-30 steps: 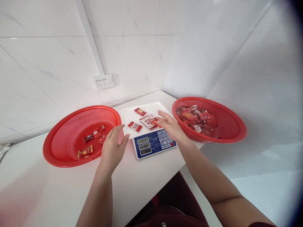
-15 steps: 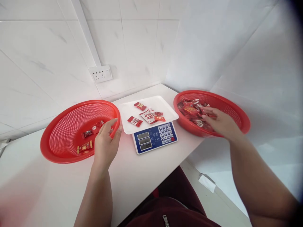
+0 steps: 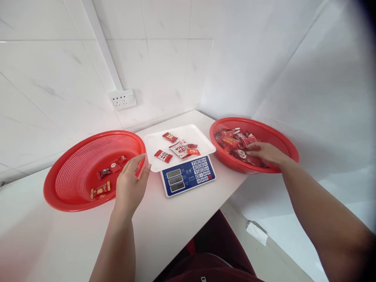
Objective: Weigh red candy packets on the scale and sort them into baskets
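Observation:
My left hand (image 3: pixel 131 188) is at the near right rim of the left red basket (image 3: pixel 63 194), its thumb and fingers apart around the edge, close to the scale's tray. A few wrapped candies (image 3: pixel 100 189) lie inside this basket. My right hand (image 3: pixel 268 154) reaches into the right red basket (image 3: pixel 235 166), fingertips down at a pile of red candy packets (image 3: pixel 230 141); its thumb and index finger are slightly apart. Between the baskets, a white tray (image 3: pixel 152 141) on the digital scale (image 3: pixel 189 176) carries several red and white candy packets (image 3: pixel 163 156).
The white table (image 3: pixel 164 231) ends at a diagonal front edge, with my dark red clothing (image 3: pixel 223 243) below it. Behind stands a tiled wall with a power socket (image 3: pixel 122 99). A white panel (image 3: pixel 293 98) rises beside the right basket.
My right hand has moved slightly lower into the candy pile, and its fingers have drawn closer together. The left hand stays at the basket rim. The whole view has shifted a little.

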A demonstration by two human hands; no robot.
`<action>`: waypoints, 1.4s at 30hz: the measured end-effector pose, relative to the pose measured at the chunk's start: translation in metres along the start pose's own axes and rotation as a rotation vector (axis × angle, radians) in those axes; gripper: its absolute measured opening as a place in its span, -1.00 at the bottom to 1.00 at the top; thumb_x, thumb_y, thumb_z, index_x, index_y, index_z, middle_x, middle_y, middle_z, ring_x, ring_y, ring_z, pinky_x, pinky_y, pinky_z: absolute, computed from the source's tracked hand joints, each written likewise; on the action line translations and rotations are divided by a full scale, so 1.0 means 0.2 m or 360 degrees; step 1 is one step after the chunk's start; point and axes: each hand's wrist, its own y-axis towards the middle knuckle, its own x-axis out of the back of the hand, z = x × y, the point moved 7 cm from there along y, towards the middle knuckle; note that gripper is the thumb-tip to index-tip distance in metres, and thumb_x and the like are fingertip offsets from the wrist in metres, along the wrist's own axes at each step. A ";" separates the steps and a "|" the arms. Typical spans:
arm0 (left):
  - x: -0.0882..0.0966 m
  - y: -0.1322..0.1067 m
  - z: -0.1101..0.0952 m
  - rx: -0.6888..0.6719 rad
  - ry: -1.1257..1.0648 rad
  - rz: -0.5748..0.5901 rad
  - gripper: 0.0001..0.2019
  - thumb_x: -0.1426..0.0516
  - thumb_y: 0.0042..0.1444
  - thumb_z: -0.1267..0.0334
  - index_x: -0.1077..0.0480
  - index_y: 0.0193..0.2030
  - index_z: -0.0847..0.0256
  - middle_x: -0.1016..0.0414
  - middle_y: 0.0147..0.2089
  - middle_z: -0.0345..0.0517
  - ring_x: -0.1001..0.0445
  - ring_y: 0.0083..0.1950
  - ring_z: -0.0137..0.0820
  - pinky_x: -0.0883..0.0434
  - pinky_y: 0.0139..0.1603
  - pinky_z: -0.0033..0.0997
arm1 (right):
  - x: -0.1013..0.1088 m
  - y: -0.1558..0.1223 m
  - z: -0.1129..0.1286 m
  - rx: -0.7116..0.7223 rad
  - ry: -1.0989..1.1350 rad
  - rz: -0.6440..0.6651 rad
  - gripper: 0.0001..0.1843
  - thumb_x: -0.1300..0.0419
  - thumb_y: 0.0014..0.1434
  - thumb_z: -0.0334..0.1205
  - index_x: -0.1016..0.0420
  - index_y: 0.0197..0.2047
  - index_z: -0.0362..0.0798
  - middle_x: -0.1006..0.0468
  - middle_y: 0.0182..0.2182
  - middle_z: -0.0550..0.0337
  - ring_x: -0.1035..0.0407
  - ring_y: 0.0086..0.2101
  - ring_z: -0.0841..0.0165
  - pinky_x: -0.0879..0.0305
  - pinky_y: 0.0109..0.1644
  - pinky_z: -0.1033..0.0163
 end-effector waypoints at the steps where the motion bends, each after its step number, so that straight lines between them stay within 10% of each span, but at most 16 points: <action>1: 0.00 0.00 0.00 0.0003 0.0005 -0.0001 -0.64 -0.02 0.13 0.05 -0.29 0.06 0.04 -0.42 0.02 -0.04 -0.45 -0.04 -0.19 -0.43 -0.24 -0.33 | 0.03 0.00 0.00 0.0013 -0.0001 -0.0090 -0.78 -0.27 -0.14 -0.26 -0.51 -0.33 -0.08 -0.55 -0.23 0.01 -0.39 -0.23 0.17 -0.23 -0.14 0.11; 13: 0.01 0.02 0.02 0.0048 0.0043 0.0021 -0.64 -0.03 0.12 0.02 -0.27 0.05 -0.01 -0.40 0.06 -0.08 -0.45 -0.05 -0.17 -0.46 -0.32 -0.30 | 0.25 -0.04 0.16 0.0374 -0.0100 -0.0869 -0.82 -0.10 -0.02 -0.24 -0.45 -0.31 -0.07 -0.47 -0.23 0.06 -0.34 -0.18 0.24 -0.22 -0.02 0.11; 26: 0.01 0.01 0.04 0.0038 0.0048 0.0003 -0.65 -0.02 0.12 0.01 -0.27 0.04 -0.05 -0.39 0.07 -0.10 -0.45 -0.05 -0.18 -0.46 -0.31 -0.30 | 0.13 -0.03 0.23 0.0380 -0.0038 -0.0518 -0.81 -0.07 0.06 -0.16 -0.44 -0.30 -0.04 -0.54 -0.26 0.12 -0.39 -0.24 0.26 -0.25 -0.10 0.13; 35: 0.02 0.02 0.02 0.0000 0.0084 0.0024 -0.65 -0.02 0.13 0.04 -0.28 0.04 0.01 -0.44 0.03 -0.07 -0.45 -0.03 -0.15 -0.46 -0.33 -0.32 | -0.13 0.03 0.27 0.0416 -0.0447 -0.0085 -0.58 -0.28 -0.09 -0.23 -0.46 -0.09 0.12 -0.31 0.12 0.13 -0.28 -0.02 0.05 -0.18 0.00 -0.03; 42: 0.03 0.02 0.02 0.0013 0.0062 0.0036 -0.65 -0.01 0.12 0.03 -0.29 0.03 0.02 -0.44 0.03 -0.09 -0.44 -0.02 -0.15 -0.45 -0.32 -0.34 | -0.11 0.03 0.34 0.0301 -0.0557 -0.0325 -0.74 -0.05 0.17 -0.19 -0.47 -0.13 -0.04 -0.49 -0.12 -0.09 -0.33 -0.07 0.03 -0.18 -0.05 -0.07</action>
